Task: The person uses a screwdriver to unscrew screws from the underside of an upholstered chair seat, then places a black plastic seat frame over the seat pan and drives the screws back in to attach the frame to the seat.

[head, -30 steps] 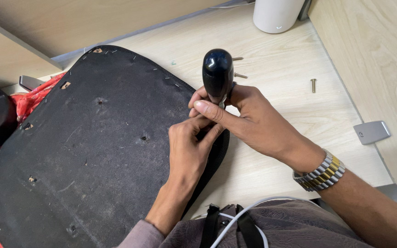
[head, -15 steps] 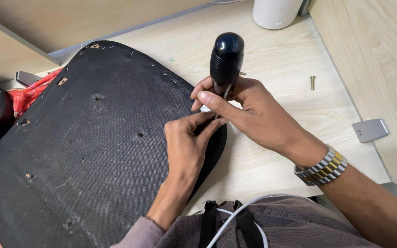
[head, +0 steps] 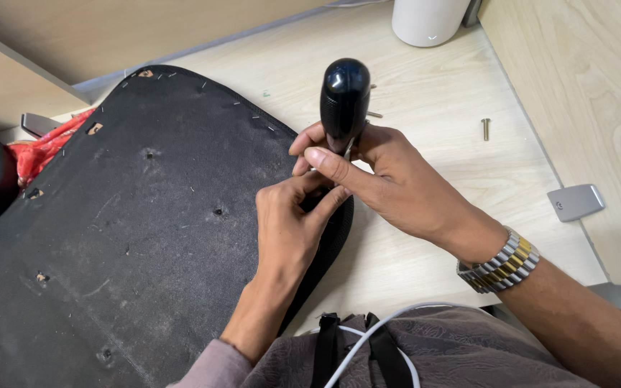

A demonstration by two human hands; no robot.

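The right hand (head: 389, 179) is closed around a black-handled screwdriver (head: 344, 100), held upright at the right edge of a black fabric-covered seat base (head: 131, 237). The left hand (head: 296, 215) pinches that edge just below the tool, fingers together. The base lies on a pale wooden counter (head: 433, 93), with a loose screw (head: 486, 128) and a small grey plate (head: 575, 202) nearby, and red cloth (head: 34, 151) at the left.
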